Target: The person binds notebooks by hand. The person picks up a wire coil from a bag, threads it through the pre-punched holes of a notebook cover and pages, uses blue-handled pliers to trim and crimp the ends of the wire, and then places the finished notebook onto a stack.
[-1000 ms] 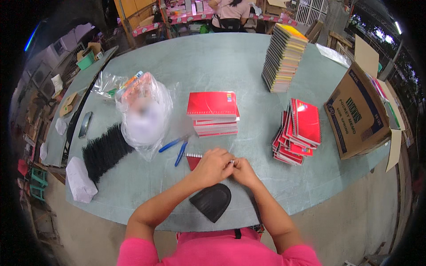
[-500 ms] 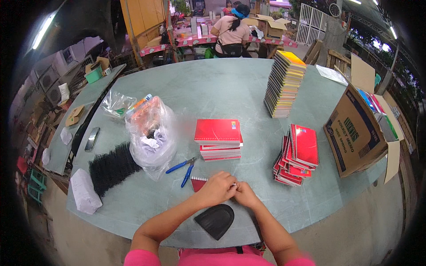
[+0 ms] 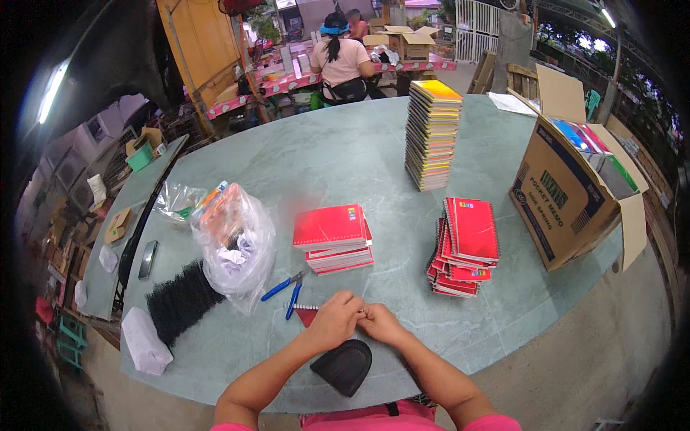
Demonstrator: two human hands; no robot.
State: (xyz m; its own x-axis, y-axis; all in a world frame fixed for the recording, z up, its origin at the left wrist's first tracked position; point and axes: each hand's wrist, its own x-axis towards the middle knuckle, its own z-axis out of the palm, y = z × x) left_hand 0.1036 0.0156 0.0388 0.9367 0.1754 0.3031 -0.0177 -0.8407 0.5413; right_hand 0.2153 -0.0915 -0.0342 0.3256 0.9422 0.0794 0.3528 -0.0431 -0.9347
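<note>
A red spiral notepad (image 3: 305, 314) lies on the table in front of me, mostly covered by my left hand (image 3: 336, 320). The left fingers are closed on it, and its white coil edge shows beside them. My right hand (image 3: 382, 323) meets the left at the fingertips in a pinch; what it holds is hidden. Just below the hands rests a black rounded pad (image 3: 346, 366). To the left of the notepad lie blue-handled cutting pliers (image 3: 287, 289). Beyond them stands a short pile of red notepads (image 3: 330, 228).
On the right are a leaning stack of red notepads (image 3: 467, 233), a tall stack of yellow-edged notepads (image 3: 433, 136) and an open carton (image 3: 564, 194). On the left lie a plastic bag (image 3: 241, 248), black coils (image 3: 183, 298), a phone (image 3: 148, 259) and a white bundle (image 3: 145, 341). A person (image 3: 341, 61) sits at the far table.
The view has swung slightly, so most things sit further left in it. Both hands remain together at the notepad, with only a small shift of the fingers.
</note>
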